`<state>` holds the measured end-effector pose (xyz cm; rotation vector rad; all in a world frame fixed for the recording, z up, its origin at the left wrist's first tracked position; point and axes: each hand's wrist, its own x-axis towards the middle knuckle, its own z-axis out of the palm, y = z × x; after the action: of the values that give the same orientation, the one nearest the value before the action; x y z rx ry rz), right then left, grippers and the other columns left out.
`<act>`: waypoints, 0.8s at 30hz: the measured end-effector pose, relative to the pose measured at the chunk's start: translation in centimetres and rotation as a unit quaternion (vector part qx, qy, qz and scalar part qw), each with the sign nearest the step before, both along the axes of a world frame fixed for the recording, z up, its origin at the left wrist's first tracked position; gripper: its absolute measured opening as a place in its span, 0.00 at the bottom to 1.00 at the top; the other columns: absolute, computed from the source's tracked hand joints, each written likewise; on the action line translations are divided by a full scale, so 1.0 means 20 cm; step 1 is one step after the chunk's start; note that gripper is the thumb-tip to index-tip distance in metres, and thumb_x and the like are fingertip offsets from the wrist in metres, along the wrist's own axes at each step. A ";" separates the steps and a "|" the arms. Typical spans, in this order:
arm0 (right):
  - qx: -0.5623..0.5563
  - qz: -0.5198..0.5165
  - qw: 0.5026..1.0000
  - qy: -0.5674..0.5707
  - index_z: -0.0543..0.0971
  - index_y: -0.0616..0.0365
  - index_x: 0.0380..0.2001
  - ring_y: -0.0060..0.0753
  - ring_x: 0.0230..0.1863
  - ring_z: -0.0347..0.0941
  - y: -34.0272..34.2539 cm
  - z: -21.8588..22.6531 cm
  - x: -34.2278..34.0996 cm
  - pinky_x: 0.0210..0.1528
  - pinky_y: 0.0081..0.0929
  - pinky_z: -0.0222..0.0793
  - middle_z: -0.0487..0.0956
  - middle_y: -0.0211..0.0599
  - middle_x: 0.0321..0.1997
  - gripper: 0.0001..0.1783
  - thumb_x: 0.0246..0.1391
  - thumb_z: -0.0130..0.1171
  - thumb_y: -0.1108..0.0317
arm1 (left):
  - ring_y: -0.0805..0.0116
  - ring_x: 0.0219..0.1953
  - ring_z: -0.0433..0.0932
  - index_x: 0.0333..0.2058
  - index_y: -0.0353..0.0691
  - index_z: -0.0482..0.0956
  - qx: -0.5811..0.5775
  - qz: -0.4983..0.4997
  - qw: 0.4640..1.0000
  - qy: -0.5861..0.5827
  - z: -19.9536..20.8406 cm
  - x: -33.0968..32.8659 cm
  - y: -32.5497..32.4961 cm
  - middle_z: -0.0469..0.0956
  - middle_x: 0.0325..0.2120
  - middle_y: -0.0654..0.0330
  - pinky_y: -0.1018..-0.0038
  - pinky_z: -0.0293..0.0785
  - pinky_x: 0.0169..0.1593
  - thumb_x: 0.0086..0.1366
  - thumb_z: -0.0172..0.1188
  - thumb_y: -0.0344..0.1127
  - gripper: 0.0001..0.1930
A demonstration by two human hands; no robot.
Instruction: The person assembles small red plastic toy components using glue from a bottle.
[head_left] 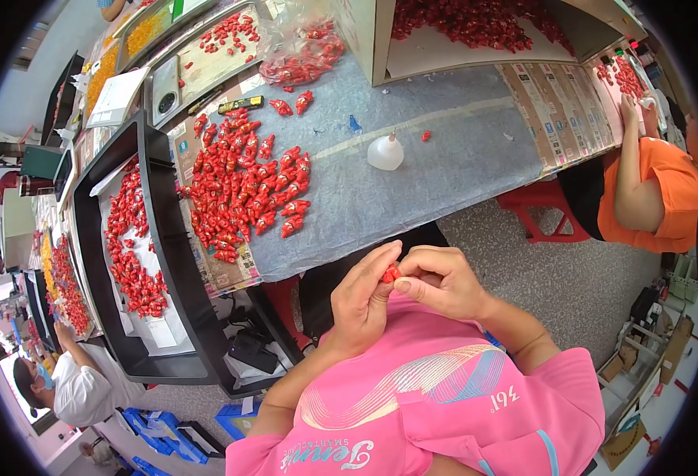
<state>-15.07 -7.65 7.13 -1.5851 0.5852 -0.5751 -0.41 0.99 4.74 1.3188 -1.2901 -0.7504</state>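
Observation:
In front of my chest, at the table's near edge, both hands are closed together round one small red plastic piece [392, 274]. My left hand [358, 301] grips it from the left with fingers pointing up. The thumb and bent fingers of my right hand [446, 284] pinch it from the right. Fingers cover most of the piece, so its exact shape is hidden. A heap of similar red plastic figures [242, 186] lies on the table to the left. Beyond my hands stands a small white squeeze bottle [385, 153] with a thin tip, near a lone red piece [426, 136].
A black tray [162, 206] of red figures stands left of the blue-grey table cover [444, 151]. Farther back are a clear bag [301, 55] of red figures, a metal tray [210, 59], and an open box [476, 59]. A person in orange [650, 190] sits at right, another person in white [87, 385] at left.

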 end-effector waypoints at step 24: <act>0.094 -0.020 0.993 0.061 0.78 0.63 0.26 0.13 0.22 0.63 0.01 -0.07 0.07 0.23 0.16 0.56 0.74 0.27 0.23 0.09 0.51 0.66 0.68 | 0.70 0.39 0.63 0.42 0.34 0.68 0.107 -0.035 0.922 0.370 -0.06 -0.01 0.05 0.64 0.37 0.57 0.75 0.61 0.47 0.65 0.42 0.36 0.12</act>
<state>-13.71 -7.40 5.80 -1.4397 0.7436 -0.4407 -0.62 1.99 3.49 0.9950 -0.6542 -1.3142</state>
